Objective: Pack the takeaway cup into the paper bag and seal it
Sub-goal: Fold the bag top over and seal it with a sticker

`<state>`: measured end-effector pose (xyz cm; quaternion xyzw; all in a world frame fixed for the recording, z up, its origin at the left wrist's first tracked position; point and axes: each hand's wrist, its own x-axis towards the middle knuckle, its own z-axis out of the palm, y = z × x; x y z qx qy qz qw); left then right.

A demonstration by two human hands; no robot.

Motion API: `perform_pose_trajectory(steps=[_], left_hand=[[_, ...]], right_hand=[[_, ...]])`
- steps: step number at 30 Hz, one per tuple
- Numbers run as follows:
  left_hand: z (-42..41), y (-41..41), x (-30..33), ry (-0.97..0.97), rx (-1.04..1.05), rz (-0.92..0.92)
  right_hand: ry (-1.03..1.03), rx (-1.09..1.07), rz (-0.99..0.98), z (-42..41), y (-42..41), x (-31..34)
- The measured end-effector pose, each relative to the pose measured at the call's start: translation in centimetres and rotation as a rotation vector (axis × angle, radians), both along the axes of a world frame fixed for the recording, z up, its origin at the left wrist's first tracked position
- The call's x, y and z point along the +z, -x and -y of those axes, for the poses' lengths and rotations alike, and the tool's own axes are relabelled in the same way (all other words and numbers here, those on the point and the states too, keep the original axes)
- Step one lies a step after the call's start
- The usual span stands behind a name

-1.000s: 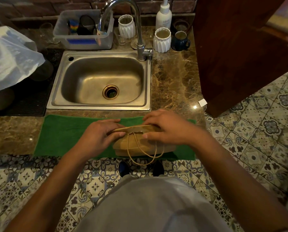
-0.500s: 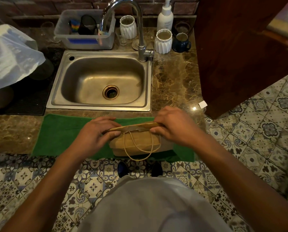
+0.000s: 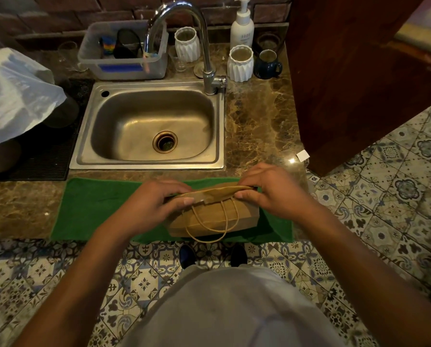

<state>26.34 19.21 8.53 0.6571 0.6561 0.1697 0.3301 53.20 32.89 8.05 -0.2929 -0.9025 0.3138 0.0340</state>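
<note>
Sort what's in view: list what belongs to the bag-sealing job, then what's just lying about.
Job: paper bag, its folded top pinched by left hand and right hand; green mat under it.

Lying about: sink, tap, soap bottle, white cups, blue mug, plastic tub.

takeaway cup hidden inside paper bag (image 3: 213,214)

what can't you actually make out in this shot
- The cup: head view, hidden by the folded paper bag; whether it is inside cannot be seen.
- Any seal or sticker: head view, the left hand and right hand cover both ends of the fold.
- Soap bottle label: too small to read.
- What lies under the white plastic bag: covered, and cut off by the left edge.
</note>
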Motion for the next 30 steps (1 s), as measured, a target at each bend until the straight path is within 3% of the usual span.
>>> perform_pose_trajectory(steps=[10,18,21,25,30], left_hand=[[-0.5,-1.6,-0.4,-0.199,0.032,-0.034],[0.7,-1.1,-0.5,-0.117,0.121,0.021],[0.7,-1.5,-0.2,-0.141,0.108,0.015],[0.3,-2.4,-0.1,-0.171,0.101,-0.004],[1.0,-1.9,-0.1,-0.153,0.147,0.000]], right_hand=[[-0.067,-0.020,0.026,1.8,3.1,1.8],[-0.119,-0.021,-0.104,2.3,3.7,0.7],[-0.095,0.002,-0.050,2.2,3.8,1.5],[-0.210,0.083,-0.026,2.7,4.8,1.6],[-0.211,0.027,-0.040,1.5,3.6,1.2]])
